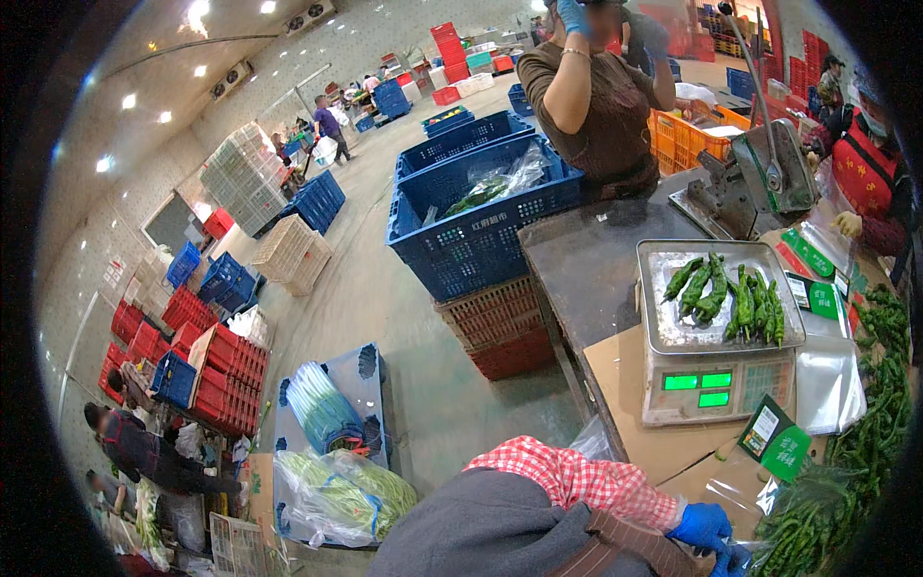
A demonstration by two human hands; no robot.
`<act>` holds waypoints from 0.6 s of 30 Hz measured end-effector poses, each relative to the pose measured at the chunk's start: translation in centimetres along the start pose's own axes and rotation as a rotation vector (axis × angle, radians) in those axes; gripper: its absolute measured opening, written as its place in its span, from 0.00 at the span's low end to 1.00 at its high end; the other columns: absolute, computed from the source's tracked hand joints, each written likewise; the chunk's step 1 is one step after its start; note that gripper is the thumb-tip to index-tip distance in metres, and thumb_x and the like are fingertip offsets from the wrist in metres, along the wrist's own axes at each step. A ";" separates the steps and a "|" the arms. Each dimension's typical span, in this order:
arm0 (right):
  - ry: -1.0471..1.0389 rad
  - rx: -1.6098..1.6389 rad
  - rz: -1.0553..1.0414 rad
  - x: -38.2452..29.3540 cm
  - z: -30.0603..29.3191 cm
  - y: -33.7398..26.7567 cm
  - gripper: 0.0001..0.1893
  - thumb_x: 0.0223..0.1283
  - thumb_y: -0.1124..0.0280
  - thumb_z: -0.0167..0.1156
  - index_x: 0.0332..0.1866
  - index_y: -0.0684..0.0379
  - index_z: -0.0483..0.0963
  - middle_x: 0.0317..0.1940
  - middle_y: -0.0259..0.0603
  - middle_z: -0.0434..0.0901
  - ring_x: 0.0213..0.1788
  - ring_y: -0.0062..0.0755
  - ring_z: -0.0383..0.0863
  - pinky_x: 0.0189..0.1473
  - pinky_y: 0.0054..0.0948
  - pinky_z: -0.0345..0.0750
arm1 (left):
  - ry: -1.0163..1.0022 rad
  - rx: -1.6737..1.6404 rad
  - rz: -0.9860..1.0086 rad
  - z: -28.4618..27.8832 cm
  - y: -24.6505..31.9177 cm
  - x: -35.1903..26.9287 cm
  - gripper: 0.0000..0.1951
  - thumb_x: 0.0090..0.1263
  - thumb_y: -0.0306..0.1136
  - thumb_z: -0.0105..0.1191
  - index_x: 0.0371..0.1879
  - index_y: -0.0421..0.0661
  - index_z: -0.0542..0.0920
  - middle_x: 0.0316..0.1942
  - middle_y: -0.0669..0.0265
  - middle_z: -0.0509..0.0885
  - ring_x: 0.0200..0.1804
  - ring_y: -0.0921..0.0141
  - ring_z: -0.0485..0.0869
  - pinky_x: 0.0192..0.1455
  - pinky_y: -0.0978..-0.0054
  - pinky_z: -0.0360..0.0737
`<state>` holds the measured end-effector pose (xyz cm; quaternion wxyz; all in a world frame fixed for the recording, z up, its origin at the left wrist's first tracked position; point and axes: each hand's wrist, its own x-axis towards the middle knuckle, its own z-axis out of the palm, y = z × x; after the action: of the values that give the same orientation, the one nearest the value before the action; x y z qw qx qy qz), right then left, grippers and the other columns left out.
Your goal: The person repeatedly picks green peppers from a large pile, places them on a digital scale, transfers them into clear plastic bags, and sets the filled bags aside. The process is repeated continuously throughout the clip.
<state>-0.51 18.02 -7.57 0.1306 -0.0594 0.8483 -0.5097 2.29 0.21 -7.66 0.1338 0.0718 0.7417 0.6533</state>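
My left hand (699,526), in a blue glove below a red-and-white checked sleeve, is at the lower right with its fingers bent. My right hand (732,560), also blue-gloved, is close against it and cut off by the bottom edge. What their fingers hold, if anything, is hidden. Just above them lies a clear plastic bag (743,482) with a green and black printed header. A heap of green peppers (815,523) spreads beside the hands. Farther up, a digital scale (667,411) with a lit green display carries a metal tray (670,339) with several green peppers (712,288).
More clear bags (829,382) lie right of the scale. A lever-armed metal machine (775,169) stands behind it. A person (598,108) stands past the dark table (577,260), near blue crates (476,249). Another person (865,173) is at right. A flat cart (368,404) bears bundled vegetables.
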 end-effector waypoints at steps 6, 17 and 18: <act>-0.047 -0.013 0.010 0.1 -1.5 1.2 0.14 0.51 0.68 0.56 0.40 0.67 0.71 0.33 0.45 0.74 0.36 0.32 0.71 0.39 0.30 0.69 | 0.443 0.451 0.195 -1.8 -0.3 0.0 0.11 0.59 0.37 0.45 0.33 0.45 0.78 0.28 0.56 0.79 0.29 0.60 0.78 0.31 0.67 0.74; 0.013 -0.077 -0.006 -3.4 -2.4 -1.4 0.03 0.45 0.78 0.55 0.26 0.63 0.67 0.19 0.33 0.67 0.25 0.19 0.65 0.29 0.21 0.67 | 0.420 0.648 0.248 -4.1 0.4 -1.3 0.22 0.54 0.24 0.43 0.51 0.45 0.70 0.43 0.55 0.77 0.41 0.60 0.78 0.42 0.69 0.76; -0.024 -0.146 -0.019 -4.1 -3.1 -2.6 0.04 0.46 0.77 0.55 0.28 0.63 0.69 0.21 0.36 0.71 0.25 0.20 0.68 0.30 0.22 0.68 | 0.498 0.673 0.438 -3.6 0.7 -1.0 0.20 0.56 0.24 0.43 0.50 0.47 0.71 0.38 0.56 0.79 0.36 0.61 0.79 0.35 0.69 0.76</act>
<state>2.48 20.36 -3.29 0.1311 -0.0827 0.8810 -0.4470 2.17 -3.35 -6.46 -0.2196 0.1070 0.8892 0.3869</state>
